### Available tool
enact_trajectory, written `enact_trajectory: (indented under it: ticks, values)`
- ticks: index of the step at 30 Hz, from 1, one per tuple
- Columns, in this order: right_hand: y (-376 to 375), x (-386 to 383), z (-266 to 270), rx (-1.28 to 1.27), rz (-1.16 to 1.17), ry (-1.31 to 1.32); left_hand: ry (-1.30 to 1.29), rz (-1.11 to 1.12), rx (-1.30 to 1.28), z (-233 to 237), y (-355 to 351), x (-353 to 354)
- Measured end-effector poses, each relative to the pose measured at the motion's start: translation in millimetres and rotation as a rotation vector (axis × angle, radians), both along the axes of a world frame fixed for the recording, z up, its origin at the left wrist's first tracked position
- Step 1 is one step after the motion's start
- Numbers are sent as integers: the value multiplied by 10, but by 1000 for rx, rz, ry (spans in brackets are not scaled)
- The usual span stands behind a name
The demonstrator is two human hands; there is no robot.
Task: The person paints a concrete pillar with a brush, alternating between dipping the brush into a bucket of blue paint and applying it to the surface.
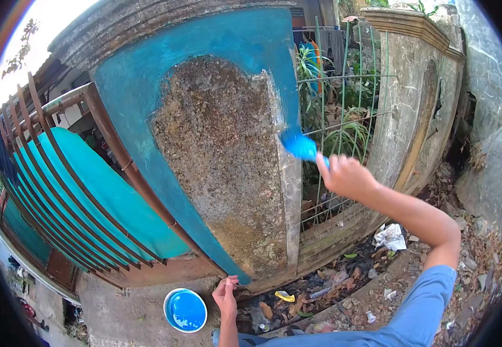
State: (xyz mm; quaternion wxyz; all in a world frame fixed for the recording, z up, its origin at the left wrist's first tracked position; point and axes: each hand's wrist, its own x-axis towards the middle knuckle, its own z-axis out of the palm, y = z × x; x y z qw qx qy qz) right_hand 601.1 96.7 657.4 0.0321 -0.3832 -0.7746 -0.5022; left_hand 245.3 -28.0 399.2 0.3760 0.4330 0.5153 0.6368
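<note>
My right hand point(346, 176) is closed around the handle of a blue paintbrush point(304, 146). Its dark bristles touch the pale right edge strip point(290, 191) of the wall pillar, and the brush is slightly blurred. Wet-looking blue paint point(141, 81) covers the pillar's top, left side and upper right edge, around a rough, bare brown-grey patch point(219, 150). Low down by the pillar's foot, my left hand point(225, 296) has its fingers curled together, and nothing shows in them. Just left of it, a round white tub point(185, 310) of bright blue paint stands on the concrete.
A brown metal gate point(129, 165) with turquoise sheeting adjoins the pillar's left side. On the right, a green wire fence point(343, 98) with plants behind it meets a weathered grey post point(407, 104). Leaves, rubble, a yellow wrapper point(284, 296) and white litter point(390, 237) lie along the base.
</note>
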Motion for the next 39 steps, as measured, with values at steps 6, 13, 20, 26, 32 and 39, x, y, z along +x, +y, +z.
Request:
enact_trajectory:
  ticks: [6,13,20,26,32,39]
  values:
    - [-116,46,-88,-326,46,67,-18,-10,-10,-34,-7,42]
    - [108,-15,918,-122,-145,-75,-5,-5,53,-8,94,125]
    - [75,156,1346,293,27,213,-42,-2,19,79,78,123]
    - [310,81,755,290,24,131,-1,-23,7,-60,51,70]
    - [15,-3,39,-29,-5,37,7,-31,-46,-67,34,59]
    - [-156,-46,242,-265,32,33,14,-42,-44,-35,37,65]
